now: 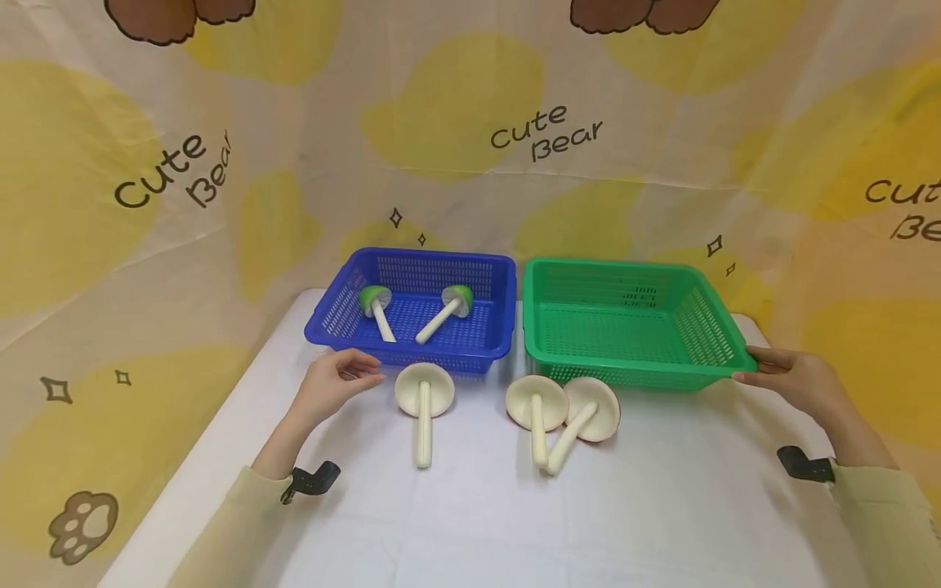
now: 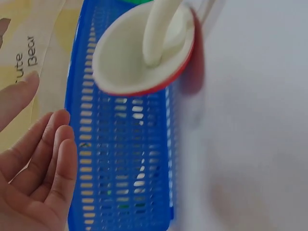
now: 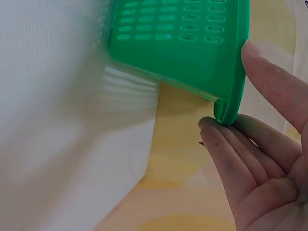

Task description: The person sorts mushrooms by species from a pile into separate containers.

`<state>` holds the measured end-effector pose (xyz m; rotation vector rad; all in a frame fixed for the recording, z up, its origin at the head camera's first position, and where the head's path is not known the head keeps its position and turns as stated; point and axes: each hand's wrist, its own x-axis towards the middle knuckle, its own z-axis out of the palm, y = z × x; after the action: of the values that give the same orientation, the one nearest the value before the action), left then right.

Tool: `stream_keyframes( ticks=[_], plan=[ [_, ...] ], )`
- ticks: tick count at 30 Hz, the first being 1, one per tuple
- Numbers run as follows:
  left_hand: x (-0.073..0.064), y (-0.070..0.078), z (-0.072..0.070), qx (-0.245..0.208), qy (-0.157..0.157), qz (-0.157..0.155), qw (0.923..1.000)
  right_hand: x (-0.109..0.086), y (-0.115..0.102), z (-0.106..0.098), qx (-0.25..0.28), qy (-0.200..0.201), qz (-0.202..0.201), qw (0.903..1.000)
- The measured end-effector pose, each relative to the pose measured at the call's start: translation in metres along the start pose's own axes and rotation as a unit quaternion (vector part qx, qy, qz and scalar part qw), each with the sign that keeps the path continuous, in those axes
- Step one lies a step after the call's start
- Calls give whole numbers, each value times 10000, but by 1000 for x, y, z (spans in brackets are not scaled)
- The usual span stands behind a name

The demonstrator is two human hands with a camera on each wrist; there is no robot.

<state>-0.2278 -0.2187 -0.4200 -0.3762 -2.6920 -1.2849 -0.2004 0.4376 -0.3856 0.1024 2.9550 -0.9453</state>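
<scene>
My left hand (image 1: 340, 382), fingers loosely bent and holding nothing, hovers by the front left of the blue basket (image 1: 412, 351). Just right of it, a red-rimmed toy mushroom (image 1: 424, 425) lies with its pale underside and stem facing up. With thumb and fingers on either side of the front right corner, my right hand (image 1: 794, 380) pinches the rim of the green basket (image 3: 178, 67). Two more such toy mushrooms, one left (image 1: 538, 408) and one right (image 1: 595, 408), lie in front of the baskets with stem ends close together.
Inside the blue basket lie two green-capped toy mushrooms, one left (image 1: 377, 304) and one right (image 1: 452, 310). The baskets stand side by side at the back of the white table (image 1: 470, 531). A yellow-patterned cloth (image 1: 456, 98) hangs behind them.
</scene>
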Motion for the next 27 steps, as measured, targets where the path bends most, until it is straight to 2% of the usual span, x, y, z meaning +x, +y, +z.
stream_keyframes(
  ticks=[7,15,23,27],
  plan=[
    [-2,-1,25,-145,-389,-242,9988,0,-2,-1,-49,-12,45,10000],
    [-5,1,45,-625,-724,-1087,9895,-1,-4,-1,-95,16,66,9999],
    [-6,5,62,-568,-749,-1570,9831,-2,-5,-1,-134,-1,101,9999],
    [-7,8,68,-572,-712,-1712,9810,-3,-6,-1,-199,-18,114,9997]
  ],
)
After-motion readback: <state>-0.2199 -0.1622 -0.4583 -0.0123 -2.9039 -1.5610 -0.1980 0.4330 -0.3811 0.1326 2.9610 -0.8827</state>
